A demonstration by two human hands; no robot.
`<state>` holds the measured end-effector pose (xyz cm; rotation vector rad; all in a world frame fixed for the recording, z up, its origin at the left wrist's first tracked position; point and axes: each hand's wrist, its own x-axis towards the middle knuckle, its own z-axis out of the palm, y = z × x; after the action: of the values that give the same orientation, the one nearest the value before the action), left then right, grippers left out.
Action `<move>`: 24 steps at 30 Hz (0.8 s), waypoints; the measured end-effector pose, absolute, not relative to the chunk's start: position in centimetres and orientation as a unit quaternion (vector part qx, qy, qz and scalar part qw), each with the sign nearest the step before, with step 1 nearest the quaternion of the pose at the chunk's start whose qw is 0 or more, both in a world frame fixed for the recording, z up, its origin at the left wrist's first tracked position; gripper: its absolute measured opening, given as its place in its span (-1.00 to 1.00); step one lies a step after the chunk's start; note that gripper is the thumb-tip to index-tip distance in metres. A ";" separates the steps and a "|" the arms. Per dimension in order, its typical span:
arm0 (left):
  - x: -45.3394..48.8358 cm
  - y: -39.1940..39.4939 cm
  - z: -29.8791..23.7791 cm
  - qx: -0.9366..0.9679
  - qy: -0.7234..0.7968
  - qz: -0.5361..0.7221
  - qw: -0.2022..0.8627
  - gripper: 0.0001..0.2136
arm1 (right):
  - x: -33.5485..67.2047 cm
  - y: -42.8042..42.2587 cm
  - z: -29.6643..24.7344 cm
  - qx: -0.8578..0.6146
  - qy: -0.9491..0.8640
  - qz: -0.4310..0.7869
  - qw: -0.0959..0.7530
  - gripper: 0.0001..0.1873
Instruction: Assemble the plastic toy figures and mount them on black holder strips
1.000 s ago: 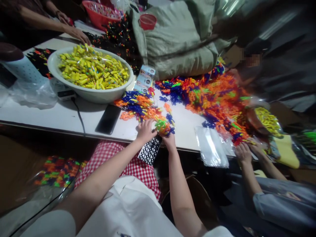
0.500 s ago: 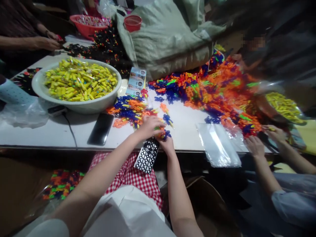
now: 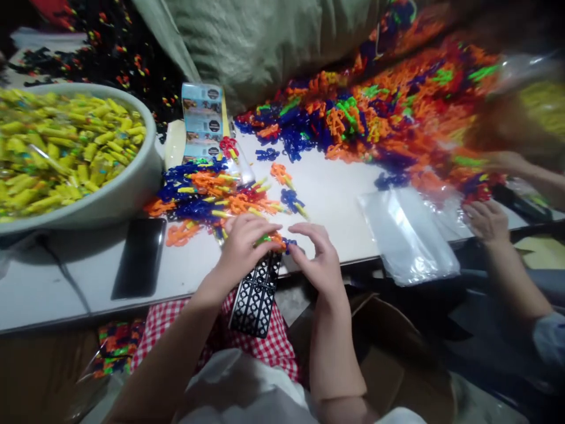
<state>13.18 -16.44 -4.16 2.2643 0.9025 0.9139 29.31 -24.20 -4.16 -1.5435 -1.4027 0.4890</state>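
Observation:
A black plastic rack (image 3: 256,300) with rows of ring-shaped holes juts from the table edge over my lap. Small orange, green and blue plastic figures (image 3: 277,240) sit at its far end, between my hands. My left hand (image 3: 242,244) has fingers and thumb closed around the green and orange ones. On the other side, my right hand (image 3: 320,256) is open, thumb and forefinger apart, its thumb tip beside a blue piece. Just beyond lies a heap of colourful figures with yellow sticks (image 3: 216,194); a blue one (image 3: 291,201) lies apart.
At left stand a bowl of yellow wrapped pieces (image 3: 75,147) and a black phone (image 3: 139,259). A printed label sheet (image 3: 203,118) lies behind the heap. Clear plastic bags (image 3: 410,235) overhang the edge at right, near another person's hand (image 3: 488,221). A large sack (image 3: 273,47) stands behind.
The view has moved closer and lower over the table. My hands have drawn apart: the right, earlier bent in over the coloured figures, now has its fingers spread.

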 end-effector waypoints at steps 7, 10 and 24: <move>13.0 -16.0 -4.1 0.841 0.312 0.326 0.299 -0.79 | 28.3 -23.7 -2.7 -0.653 -0.595 0.146 0.445 -0.88; 12.7 -16.4 -3.6 0.846 0.331 0.321 0.268 -0.76 | 28.1 -23.9 -2.7 -0.659 -0.593 0.135 0.442 -0.81; -1.6 -14.6 -6.3 0.612 0.786 0.071 0.042 -0.18 | 32.0 -24.5 -9.6 -0.735 -0.434 -0.038 0.520 -0.78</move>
<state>-1.64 -14.55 -6.32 1.8737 2.4072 0.2188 31.97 -24.46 -9.57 -1.7624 -1.0407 -0.0908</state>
